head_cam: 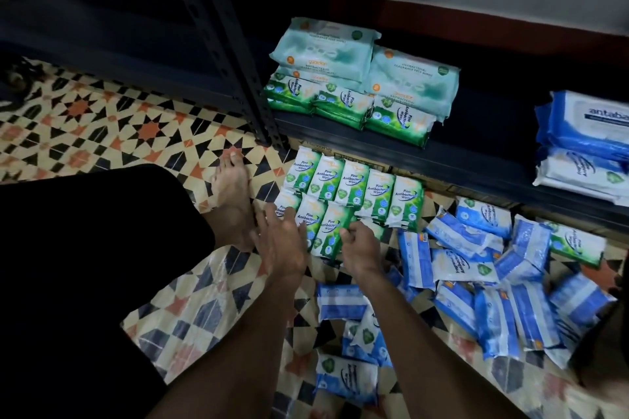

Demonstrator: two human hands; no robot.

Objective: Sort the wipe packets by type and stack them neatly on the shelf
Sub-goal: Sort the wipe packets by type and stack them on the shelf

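Eight green packets [354, 184] lie flat on the floor [102, 119] just in front of the shelf [483, 112]. They form two rows, five nearer the shelf and three farther from it. The left hand [282, 245] is spread wide, its fingertips resting on the left-end packet of the row of three. The right hand [360, 245] is curled narrow at the edge of that row's right-end packet; whether it pinches the packet cannot be told. One lone green packet [575, 245] lies below the shelf's front edge. It sits at the rim of a loose heap of blue packets [476, 282], which overlap too much to count and spread away from the shelf. On the shelf's left end, three green stacks [340, 104] line the front edge, with two mint stacks [412, 75] behind them. Toward its right end sits one stack of big blue packs [585, 126], at least two high. One bare foot [231, 194] stands beside the shelf's front post [218, 27].
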